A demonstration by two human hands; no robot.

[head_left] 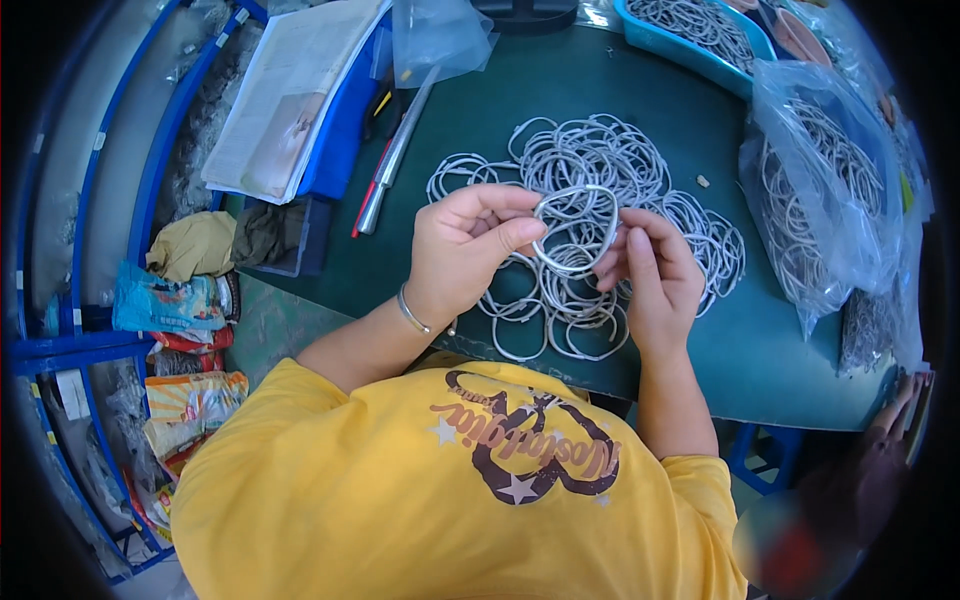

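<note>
Between my two hands a silver-grey metal bangle (588, 188) is held up above the table. Thumb and fingers of my left hand (465, 245) pinch its left side, and that wrist wears a thin open metal cuff (412, 312). On the bangle's right side, the bent fingers of my right hand (655, 268) hold it near the fingertips. Beneath lies a large loose pile of similar grey bangles (610, 150), spread over the green table (480, 95); my hands partly hide it.
A tapered metal rod (400, 150) and a red pen (371, 203) lie left of the pile. Papers (285, 100) rest on a blue bin (345, 150). A clear bag (820, 180) and a light-blue tray (650, 30) hold more rings at right. Blue shelving (165, 150) stands left.
</note>
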